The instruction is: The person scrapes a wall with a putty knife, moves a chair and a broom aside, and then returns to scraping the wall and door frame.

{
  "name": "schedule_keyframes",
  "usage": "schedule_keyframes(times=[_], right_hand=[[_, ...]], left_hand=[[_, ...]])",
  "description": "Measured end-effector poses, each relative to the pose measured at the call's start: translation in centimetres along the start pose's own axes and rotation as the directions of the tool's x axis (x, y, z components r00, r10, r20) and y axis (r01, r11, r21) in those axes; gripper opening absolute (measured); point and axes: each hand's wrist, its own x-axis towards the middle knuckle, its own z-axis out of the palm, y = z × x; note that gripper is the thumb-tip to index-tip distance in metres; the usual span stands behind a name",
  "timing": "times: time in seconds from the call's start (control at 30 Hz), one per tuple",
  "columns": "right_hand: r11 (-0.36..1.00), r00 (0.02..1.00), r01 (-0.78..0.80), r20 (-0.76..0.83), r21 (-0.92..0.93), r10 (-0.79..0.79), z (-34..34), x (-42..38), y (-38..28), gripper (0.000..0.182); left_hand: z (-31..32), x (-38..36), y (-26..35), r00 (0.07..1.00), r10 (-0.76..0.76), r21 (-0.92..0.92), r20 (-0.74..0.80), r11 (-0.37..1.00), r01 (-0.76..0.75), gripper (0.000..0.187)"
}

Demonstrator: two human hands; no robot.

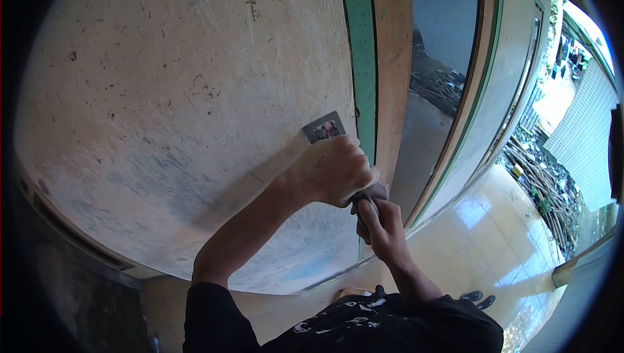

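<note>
Against the worn, pale wall (195, 93) lies the flat, dark rectangular blade of a scraper (324, 126), with reddish marks or a reflection on it. My left hand (335, 171) is closed in a fist just below the blade, around the tool, and hides its middle. Lower down, my right hand (385, 223) is wrapped around the dark rounded end of the handle (372, 192), close under the left fist. The wall's lower part shows bluish-grey scraped patches and many scratches.
Right of the hands runs a green door frame (359, 48) beside a wooden door (392, 48) with a glass pane (442, 41). Shiny floor tiles (494, 236) lie at lower right, with dark footwear (478, 298) on them. Sticks (543, 181) are piled outside.
</note>
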Motion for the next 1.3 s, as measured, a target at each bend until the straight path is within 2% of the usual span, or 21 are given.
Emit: schedule_keyframes(times=[0.07, 0.13, 0.17, 0.23, 0.3, 0.37, 0.4, 0.5, 0.53, 0.57, 0.63, 0.77, 0.83, 0.97, 1.07, 1.1, 1.23, 1.3], right_hand=[[0.999, 1.0, 0.002, 0.005, -0.049, -0.002, 0.4, -0.1, 1.0, 0.033], [0.994, 0.998, 0.065, 0.019, -0.085, -0.064, 1.1, -0.1, 1.9, 0.033], [0.994, 0.998, 0.068, 0.024, -0.089, -0.066, 1.2, 0.2, 1.6, 0.033], [0.999, 0.999, 0.039, 0.001, -0.004, -0.039, 1.5, 1.0, -0.1, 0.03], [0.999, 0.999, 0.038, 0.001, -0.02, -0.038, 1.5, 1.0, -0.1, 0.029], [0.999, 0.999, -0.026, 0.019, -0.03, 0.026, 1.5, 0.0, 1.5, 0.029], [0.998, 0.999, -0.016, 0.033, -0.057, 0.018, 1.8, -0.6, 1.9, 0.028], [0.997, 0.997, -0.063, 0.032, -0.048, 0.065, 2.4, -0.4, 1.8, 0.028], [0.999, 0.999, -0.033, 0.027, -0.027, 0.033, 2.7, -0.3, 1.0, 0.029], [0.999, 0.999, -0.041, 0.028, -0.027, 0.042, 2.7, -0.6, 0.2, 0.029], [0.991, 0.996, -0.067, 0.067, 0.112, 0.06, 2.7, -0.9, -0.9, 0.029], [0.998, 0.994, -0.066, 0.088, 0.018, 0.064, 2.7, -1.7, 0.0, 0.028], [0.999, 0.995, -0.045, 0.087, 0.004, 0.045, 2.8, -1.5, -0.4, 0.028], [0.996, 0.996, -0.062, 0.06, 0.07, 0.058, 3.0, -2.3, -0.3, 0.028], [0.999, 0.998, -0.017, 0.059, 0.027, 0.015, 3.1, -2.0, 1.8, 0.033], [1.0, 0.999, -0.003, 0.047, -0.011, 0.004, 3.3, -2.1, 2.2, 0.039], [1.0, 1.0, -0.021, 0.012, -0.002, 0.021, 3.6, -2.4, 1.6, 0.039], [1.0, 0.999, 0.006, 0.033, 0.022, -0.007, 3.3, -2.2, 2.1, 0.039]], left_hand=[[1.1, -0.7, 0.3, 0.998, -0.038, 0.036, 0.044, 0.999, 0.036, 0.018], [1.6, -1.4, 0.5, 0.998, -0.036, 0.032, -0.056, 0.999, 0.038, 0.018], [1.5, -1.6, 0.0, 0.997, -0.042, 0.034, -0.06, 0.998, 0.044, 0.018], [-1.2, -1.4, -0.9, 0.999, -0.018, 0.023, -0.03, 1.0, 0.019, 0.019], [-1.1, -1.4, -0.9, 1.0, -0.007, 0.049, -0.023, 0.999, 0.008, 0.019], [0.4, -2.1, 0.3, 0.996, -0.049, 0.078, 0.077, 0.996, 0.043, 0.019], [1.0, -2.6, 0.8, 0.999, -0.032, 0.028, -0.004, 0.999, 0.032, 0.019], [1.8, -3.4, 0.5, 1.0, -0.027, 0.075, -0.003, 0.997, 0.027, 0.018], [0.6, -3.1, 0.0, 0.998, -0.021, 0.048, 0.065, 0.999, 0.018, 0.017], [-0.1, -3.0, -0.1, 0.998, -0.023, 0.039, 0.067, 0.999, 0.02, 0.017], [-0.9, -3.1, -0.1, 0.999, -0.008, -0.058, 0.032, 0.998, 0.01, 0.018], [0.0, -3.8, 0.8, 0.998, -0.047, -0.088, -0.039, 0.995, 0.043, 0.02], [-0.3, -3.7, 0.7, 0.999, -0.007, -0.101, -0.049, 0.995, 0.002, 0.018], [-0.1, -3.8, 0.9, 1.0, -0.002, -0.136, -0.004, 0.991, 0.002, 0.017], [1.3, -4.0, 1.2, 0.996, -0.015, -0.092, -0.083, 0.996, 0.007, 0.017], [1.3, -4.1, 1.2, 0.998, -0.008, -0.072, -0.056, 0.997, 0.004, 0.017], [1.0, -4.0, 1.4, 1.0, -0.013, -0.053, 0.017, 0.998, 0.014, 0.016], [1.9, -4.2, 1.6, 1.0, -0.01, -0.064, -0.027, 0.998, 0.008, 0.016]])
